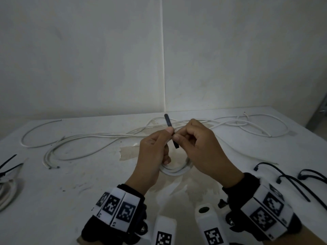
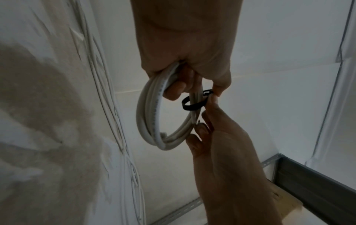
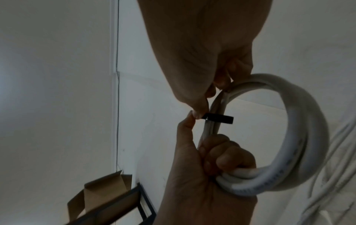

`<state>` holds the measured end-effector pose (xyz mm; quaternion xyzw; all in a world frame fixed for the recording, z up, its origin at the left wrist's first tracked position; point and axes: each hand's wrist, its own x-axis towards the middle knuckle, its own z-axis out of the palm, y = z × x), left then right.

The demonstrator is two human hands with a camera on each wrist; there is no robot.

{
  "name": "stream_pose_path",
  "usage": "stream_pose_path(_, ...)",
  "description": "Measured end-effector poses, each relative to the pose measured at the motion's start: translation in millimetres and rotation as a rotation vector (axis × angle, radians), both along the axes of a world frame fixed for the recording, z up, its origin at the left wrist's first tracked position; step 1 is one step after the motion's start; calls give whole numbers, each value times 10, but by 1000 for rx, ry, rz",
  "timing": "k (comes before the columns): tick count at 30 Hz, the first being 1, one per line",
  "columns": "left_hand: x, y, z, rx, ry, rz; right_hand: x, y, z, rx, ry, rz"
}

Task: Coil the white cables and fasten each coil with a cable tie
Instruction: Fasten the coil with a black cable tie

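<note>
Above the middle of the white table (image 1: 70,183) I hold a small coil of white cable (image 1: 174,171). My left hand (image 1: 165,138) has its lower fingers curled round the coil (image 2: 148,109), and its thumb and forefinger meet at the head of a black cable tie (image 2: 192,105). The tie (image 3: 219,118) loops round the coil's strands (image 3: 308,121), and its long tail (image 1: 168,122) sticks up and away. From the other side my right hand (image 1: 184,137) pinches the tie.
Long loose white cables (image 1: 106,137) sprawl across the back of the table. Several spare black cable ties (image 1: 292,183) lie at the right. At the left edge is another white coil (image 1: 7,191) with black tie ends (image 1: 8,167). Walls stand close behind.
</note>
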<state>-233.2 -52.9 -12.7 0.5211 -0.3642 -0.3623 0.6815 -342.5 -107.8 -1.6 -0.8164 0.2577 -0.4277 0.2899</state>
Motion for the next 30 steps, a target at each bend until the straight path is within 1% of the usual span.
stream_pose_path(2,-11,-3,7,14,-31,2,0,-27,-4,-5,-27,-13)
stream_pose_path(4,23,12,28,28,-51,-3,-30,-40,14,25,-29,34)
stream_pose_path(7,101,48,51,50,-60,-13,-117,-75,122,192,-96,78)
stream_pose_path(9,125,65,63,62,-94,-36,-136,-106,186,267,-83,118)
stream_pose_path(12,101,84,81,71,-152,-77,-78,-109,219,193,22,178)
stream_pose_path(15,83,112,85,84,-153,-86,-43,-88,202,119,34,190)
stream_pose_path(18,55,127,81,83,-172,-69,-18,-75,221,85,8,145)
stream_pose_path(21,-4,143,76,89,-240,-51,18,-108,261,94,-77,84)
stream_pose_path(23,3,148,79,88,-253,-36,38,-115,279,115,-66,95)
stream_pose_path(26,58,169,91,76,-254,-31,56,-82,266,150,-12,183)
stream_pose_path(30,83,200,123,44,-284,-19,94,-57,284,119,-63,178)
